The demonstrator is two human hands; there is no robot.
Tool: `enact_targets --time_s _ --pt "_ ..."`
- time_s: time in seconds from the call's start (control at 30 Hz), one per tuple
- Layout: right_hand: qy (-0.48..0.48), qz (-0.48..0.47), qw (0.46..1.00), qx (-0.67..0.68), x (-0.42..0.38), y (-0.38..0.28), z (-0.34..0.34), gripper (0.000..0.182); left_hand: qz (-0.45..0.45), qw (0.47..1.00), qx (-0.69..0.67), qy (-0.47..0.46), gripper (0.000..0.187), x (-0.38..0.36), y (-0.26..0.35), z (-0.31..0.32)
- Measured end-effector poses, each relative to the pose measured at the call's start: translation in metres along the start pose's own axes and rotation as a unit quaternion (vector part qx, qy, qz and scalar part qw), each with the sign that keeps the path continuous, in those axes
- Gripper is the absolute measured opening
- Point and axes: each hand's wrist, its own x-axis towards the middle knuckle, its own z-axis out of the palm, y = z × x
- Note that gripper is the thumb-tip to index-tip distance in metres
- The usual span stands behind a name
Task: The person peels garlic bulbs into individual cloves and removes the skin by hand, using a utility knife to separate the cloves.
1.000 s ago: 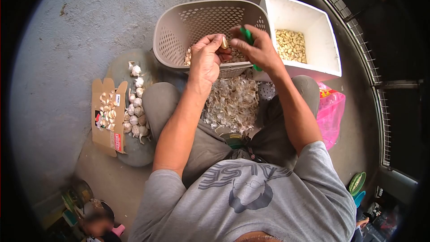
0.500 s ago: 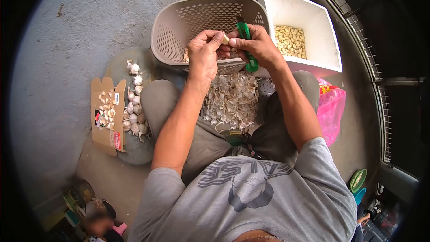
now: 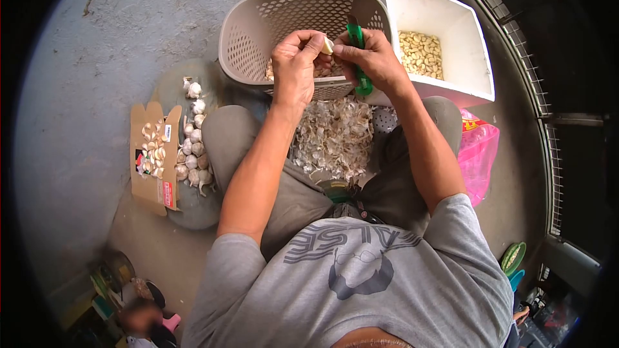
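Over the grey-brown plastic basket, my left hand pinches a pale garlic clove between thumb and forefinger. My right hand is closed around a green box cutter, its dark blade pointing up and away from me. The right thumb reaches toward the clove, its tip right beside it. Cloves and skins lie in the basket, partly hidden behind my hands. To the right, a white foam box holds many peeled cloves.
Garlic skins are heaped between my legs. At left, a cardboard piece bears loose cloves, beside several whole garlic bulbs. A pink plastic bag lies right of my knee. Another person is at the lower left.
The clove now shows more of its pale side between my left fingers, and my right thumb has shifted slightly off it. The view has moved a little.
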Motion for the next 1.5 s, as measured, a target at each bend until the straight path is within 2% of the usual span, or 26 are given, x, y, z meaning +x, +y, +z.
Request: enact_targets --time_s 0.13,0.23,0.37,0.47,0.5,0.6,0.63,0.73,0.77,0.87,0.9,1.0,1.03,1.13,1.2,1.33,1.4,1.5 --pt "0.029 -0.011 0.999 -0.029 0.002 0.002 0.010 0.016 -0.059 0.995 -0.075 0.011 0.015 0.005 -0.006 -0.006" --pt "0.052 -0.050 0.985 -0.154 0.002 0.003 0.010 0.016 -0.129 0.982 -0.136 -0.023 0.016 0.001 -0.009 -0.008" --pt "0.073 -0.071 0.974 -0.202 0.001 0.004 0.006 0.017 -0.136 0.982 -0.133 0.007 0.018 0.003 -0.005 -0.007" --pt "0.112 -0.134 0.955 -0.238 0.005 0.010 0.005 0.016 -0.126 0.983 -0.126 -0.035 0.019 0.004 -0.002 -0.005" --pt "0.132 -0.162 0.945 -0.253 0.006 0.011 0.005 0.016 -0.121 0.986 -0.111 -0.023 0.019 0.002 -0.001 -0.001" --pt "0.137 -0.145 0.963 -0.182 0.008 0.011 0.001 0.014 -0.107 0.991 -0.077 0.007 0.018 -0.002 -0.002 0.008" --pt "0.120 -0.078 0.981 -0.130 0.007 0.006 -0.002 0.014 -0.102 0.992 -0.074 0.012 0.018 -0.002 -0.003 0.007" --pt "0.138 -0.057 0.986 -0.076 0.009 0.010 -0.011 0.010 -0.076 0.996 -0.043 0.027 0.019 -0.001 -0.001 0.003" --pt "0.173 -0.089 0.962 -0.192 0.020 0.028 -0.022 0.009 -0.066 0.997 -0.030 0.032 0.019 -0.001 0.000 0.002" --pt "0.216 -0.234 0.887 -0.334 0.028 0.041 -0.028 0.014 -0.047 0.998 -0.018 0.033 0.017 0.000 0.005 0.004" --pt "0.205 -0.186 0.909 -0.313 0.023 0.035 -0.022 0.017 -0.041 0.999 -0.008 0.026 0.017 0.000 0.005 0.004" --pt "0.085 -0.056 0.981 -0.167 0.010 0.009 -0.007 0.022 -0.020 0.999 0.030 0.011 0.015 -0.001 0.002 0.007" --pt "0.084 -0.128 0.970 -0.191 0.007 0.007 0.000 0.024 -0.009 0.999 0.046 0.008 0.014 -0.002 0.001 0.008" --pt "0.096 -0.121 0.955 -0.254 0.005 0.005 0.005 0.022 0.018 0.994 0.108 0.000 0.011 -0.004 -0.001 0.010" --pt "0.098 -0.092 0.967 -0.215 0.003 0.002 0.005 0.021 0.035 0.986 0.163 -0.006 0.010 -0.004 -0.002 0.010" --pt "0.092 -0.039 0.977 -0.189 -0.001 -0.005 0.005 0.018 0.041 0.984 0.175 0.000 0.010 -0.004 -0.005 0.013" --pt "0.109 -0.114 0.960 -0.230 0.001 0.003 0.005 0.017 0.039 0.982 0.183 0.007 0.010 -0.004 -0.005 0.013" --pt "0.129 -0.179 0.928 -0.301 0.002 0.006 0.004 0.016 0.103 0.930 0.352 0.013 0.011 -0.003 -0.003 0.013"
